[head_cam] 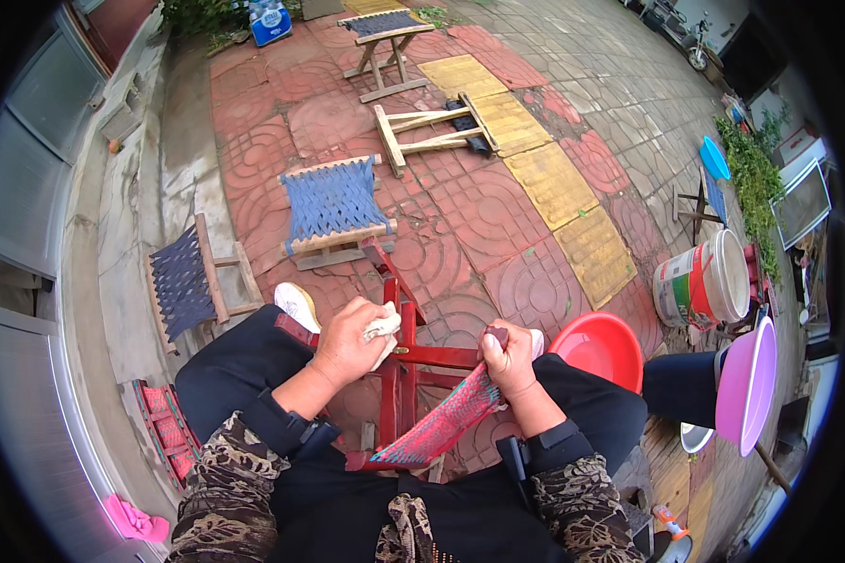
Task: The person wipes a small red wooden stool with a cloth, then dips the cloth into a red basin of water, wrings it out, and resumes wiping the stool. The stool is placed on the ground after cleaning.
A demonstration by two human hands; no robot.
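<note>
A red wooden folding stool frame with a woven pink and green seat stands tilted between the knees. My left hand presses a crumpled whitish cloth against the frame's red bars, near a small metal pivot. My right hand is closed around the end of the dark red top rail, at the upper right of the woven seat. The seat slopes from that hand down towards the lap. The frame's lower part is partly hidden by the hands and seat.
Folding stools with blue woven seats stand ahead and at left; another lies on its side. At right are a red basin, a paint bucket and a purple basin. A pink cloth lies lower left.
</note>
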